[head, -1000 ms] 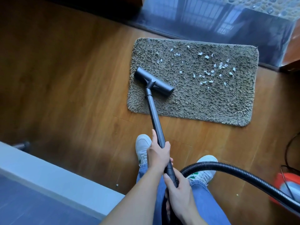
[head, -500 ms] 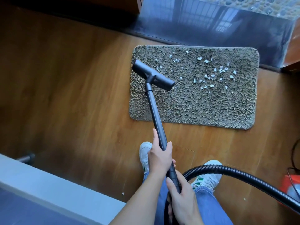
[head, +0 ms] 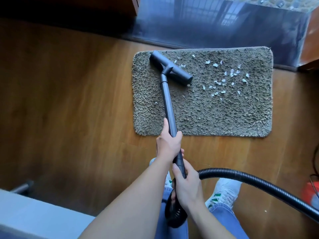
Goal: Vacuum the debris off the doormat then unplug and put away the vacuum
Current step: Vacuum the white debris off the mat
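Observation:
A shaggy grey-brown doormat (head: 224, 114) lies on the wooden floor. Small white scraps of debris (head: 227, 78) are scattered over its upper right half. The dark vacuum floor head (head: 170, 69) rests on the mat's upper left part. A grey wand (head: 166, 99) runs from it back to me. My left hand (head: 168, 144) grips the wand just below the mat's near edge. My right hand (head: 185, 183) grips the wand's handle end lower down. A black ribbed hose (head: 250, 181) curves off to the right toward the red vacuum body (head: 310, 194), partly cut off at the frame edge.
A dark glossy threshold (head: 215, 26) runs along the mat's far side, with a wooden frame (head: 310, 49) at its right. A pale ledge (head: 34, 216) fills the lower left corner. My white shoes (head: 224, 192) stand on the floor. A dark cable (head: 315, 161) loops at the right edge.
The floor head has slid farther up the mat toward its top left corner, and both hands have pushed forward along with the wand. Some scraps on the left part are gone.

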Tool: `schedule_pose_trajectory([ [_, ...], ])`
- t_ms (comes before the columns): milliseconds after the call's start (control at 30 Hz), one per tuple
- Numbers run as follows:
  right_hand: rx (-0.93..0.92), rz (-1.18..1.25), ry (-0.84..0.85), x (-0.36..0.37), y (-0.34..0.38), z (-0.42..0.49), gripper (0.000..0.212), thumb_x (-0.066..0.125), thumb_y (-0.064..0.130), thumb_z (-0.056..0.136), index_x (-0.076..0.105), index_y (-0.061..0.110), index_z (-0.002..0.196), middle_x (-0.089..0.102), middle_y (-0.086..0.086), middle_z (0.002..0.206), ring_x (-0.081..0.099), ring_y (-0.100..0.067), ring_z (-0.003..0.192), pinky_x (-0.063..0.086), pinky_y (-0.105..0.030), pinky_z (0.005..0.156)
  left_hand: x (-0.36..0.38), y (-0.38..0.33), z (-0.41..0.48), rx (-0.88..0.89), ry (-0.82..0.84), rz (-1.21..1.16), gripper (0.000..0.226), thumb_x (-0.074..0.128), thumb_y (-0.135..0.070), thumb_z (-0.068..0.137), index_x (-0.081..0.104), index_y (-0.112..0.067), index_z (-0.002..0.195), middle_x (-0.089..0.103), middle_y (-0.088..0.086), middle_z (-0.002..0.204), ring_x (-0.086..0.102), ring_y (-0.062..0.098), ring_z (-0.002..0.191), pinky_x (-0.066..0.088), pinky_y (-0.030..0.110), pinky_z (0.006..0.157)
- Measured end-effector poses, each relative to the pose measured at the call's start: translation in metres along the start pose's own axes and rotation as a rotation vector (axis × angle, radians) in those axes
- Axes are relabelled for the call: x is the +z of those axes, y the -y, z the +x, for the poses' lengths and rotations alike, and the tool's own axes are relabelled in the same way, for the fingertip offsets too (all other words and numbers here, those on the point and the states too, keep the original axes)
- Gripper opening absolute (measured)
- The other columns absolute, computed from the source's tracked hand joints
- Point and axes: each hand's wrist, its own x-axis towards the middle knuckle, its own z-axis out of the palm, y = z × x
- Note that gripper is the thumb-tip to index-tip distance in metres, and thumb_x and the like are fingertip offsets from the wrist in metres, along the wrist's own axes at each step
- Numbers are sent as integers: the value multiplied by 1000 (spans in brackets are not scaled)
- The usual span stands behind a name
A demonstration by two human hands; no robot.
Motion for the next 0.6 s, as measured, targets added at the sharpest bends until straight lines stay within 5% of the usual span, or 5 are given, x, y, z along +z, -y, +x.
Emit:
schedule_pose_trajectory([
  [267, 12, 17, 4, 6, 17, 2, 15, 56, 27, 103, 61, 30, 89, 51, 0, 46, 54, -20, 32, 43, -24, 37, -10, -18, 2, -37, 20, -35, 80, 60, -29, 96, 16, -45, 160, 65, -9, 83, 72, 22, 51, 61, 35, 49],
  [600, 70, -27, 92, 17, -28, -44, 32, 58, 35, 102, 62, 44, 132, 61, 5, 56, 59, -20, 39, 48, -26, 45, -27, 41, -42, -96, -39, -46, 79, 58, -29, 98, 13, -47, 160, 69, -1, 69, 69, 20, 47, 60, 31, 48],
])
